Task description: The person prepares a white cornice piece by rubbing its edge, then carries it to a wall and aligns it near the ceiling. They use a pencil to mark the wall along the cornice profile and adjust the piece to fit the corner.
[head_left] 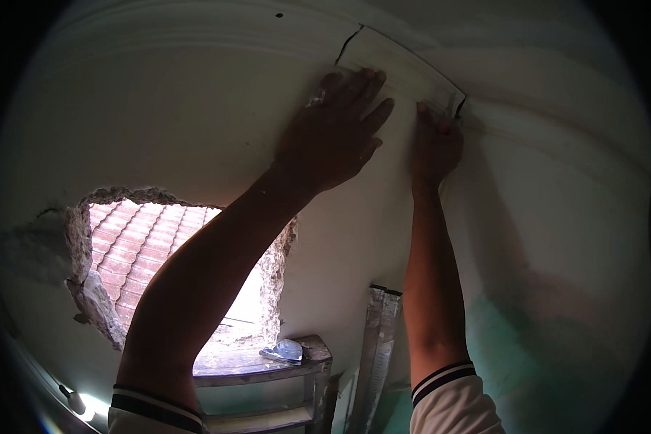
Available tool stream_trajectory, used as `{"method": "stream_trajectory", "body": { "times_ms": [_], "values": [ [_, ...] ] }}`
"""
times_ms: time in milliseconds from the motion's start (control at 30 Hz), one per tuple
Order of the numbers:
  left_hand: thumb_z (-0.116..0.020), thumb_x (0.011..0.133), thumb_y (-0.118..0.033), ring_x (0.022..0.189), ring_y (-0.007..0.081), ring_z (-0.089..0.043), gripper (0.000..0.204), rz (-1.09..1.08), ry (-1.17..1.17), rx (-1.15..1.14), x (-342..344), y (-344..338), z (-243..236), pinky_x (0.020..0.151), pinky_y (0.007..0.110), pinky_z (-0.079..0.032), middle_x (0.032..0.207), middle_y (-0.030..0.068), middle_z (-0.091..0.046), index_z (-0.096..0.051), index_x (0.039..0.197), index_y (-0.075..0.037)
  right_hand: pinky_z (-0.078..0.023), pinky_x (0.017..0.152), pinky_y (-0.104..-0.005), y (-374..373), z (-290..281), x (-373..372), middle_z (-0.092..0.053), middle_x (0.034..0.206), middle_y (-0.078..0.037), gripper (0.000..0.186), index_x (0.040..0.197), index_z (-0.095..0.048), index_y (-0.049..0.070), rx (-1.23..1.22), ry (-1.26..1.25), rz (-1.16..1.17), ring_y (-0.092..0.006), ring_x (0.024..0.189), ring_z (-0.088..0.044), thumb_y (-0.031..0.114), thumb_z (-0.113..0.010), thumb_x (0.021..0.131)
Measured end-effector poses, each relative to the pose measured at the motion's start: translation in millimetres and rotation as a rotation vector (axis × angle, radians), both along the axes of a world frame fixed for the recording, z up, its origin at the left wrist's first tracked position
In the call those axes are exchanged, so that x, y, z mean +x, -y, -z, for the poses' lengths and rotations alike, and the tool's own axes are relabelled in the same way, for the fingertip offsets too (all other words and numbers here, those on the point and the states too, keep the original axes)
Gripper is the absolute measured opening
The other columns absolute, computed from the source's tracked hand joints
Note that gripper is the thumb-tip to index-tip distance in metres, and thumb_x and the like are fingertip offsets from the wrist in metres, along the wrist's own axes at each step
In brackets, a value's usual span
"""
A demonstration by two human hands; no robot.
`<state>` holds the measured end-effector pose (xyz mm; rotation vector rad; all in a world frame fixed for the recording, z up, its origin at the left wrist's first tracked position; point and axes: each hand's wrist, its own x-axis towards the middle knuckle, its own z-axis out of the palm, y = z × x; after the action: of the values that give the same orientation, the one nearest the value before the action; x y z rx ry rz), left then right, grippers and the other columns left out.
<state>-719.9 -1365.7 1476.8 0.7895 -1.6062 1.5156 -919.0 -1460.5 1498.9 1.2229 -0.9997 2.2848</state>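
Head view: the left hand spreads flat against the moulding piece, probably steadying it; apart, the right hand curls at its right end, grip unclear.

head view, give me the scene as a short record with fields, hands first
left hand: open, fingers spread, at the strip's lower edge
right hand: curled at the strip's right end; grip unclear
strip: pale, high on the wall, dark gaps at both ends
hole: jagged, roof tiles visible through it
ladder: lower middle
bars: two, right of ladder
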Motion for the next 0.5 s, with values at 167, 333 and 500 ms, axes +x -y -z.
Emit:
{"method": "stream_trajectory", "body": {
  "times_ms": [167,333,500],
  "values": [
    [-0.06,0.101,-0.042,0.153,0.0249,-0.034,0.054,-0.028,0.006,0.012,-4.0,-0.5,-2.0,0.119,0.05,-0.036,0.162,0.0124,-0.041,-0.054,0.147,-0.014,-0.051,0.08,-0.0424,13.4,-0.2,-4.5,-0.066,0.087,-0.015,0.061,0.083,-0.064,-0.003,-0.034,0.073,-0.002,-0.0288,0.081,-0.061,0.054,-0.086,0.077],
    [-0.06,0.1,-0.043,0.152,0.024,-0.036,0.055,0.007,-0.031,0.065,-4.3,-1.2,-1.7,0.117,0.05,-0.038,0.16,0.0114,-0.044,-0.055,0.146,-0.014,-0.051,0.08,-0.0434,13.5,-2.8,-6.6,-0.066,0.084,-0.015,0.061,0.079,-0.064,-0.002,0.005,0.053,-0.017,-0.0303,0.078,-0.061,0.054,-0.087,0.075],
    [-0.061,0.1,-0.044,0.15,0.0233,-0.038,0.055,-0.035,-0.004,0.006,-2.7,-5.3,-2.8,0.117,0.05,-0.038,0.159,0.0111,-0.045,-0.056,0.145,-0.014,-0.051,0.082,-0.0459,6.7,-1.7,-2.7,-0.066,0.086,-0.016,0.062,0.081,-0.065,-0.002,-0.016,0.046,0.014,-0.0338,0.081,-0.063,0.056,-0.087,0.075]
  ]
}}
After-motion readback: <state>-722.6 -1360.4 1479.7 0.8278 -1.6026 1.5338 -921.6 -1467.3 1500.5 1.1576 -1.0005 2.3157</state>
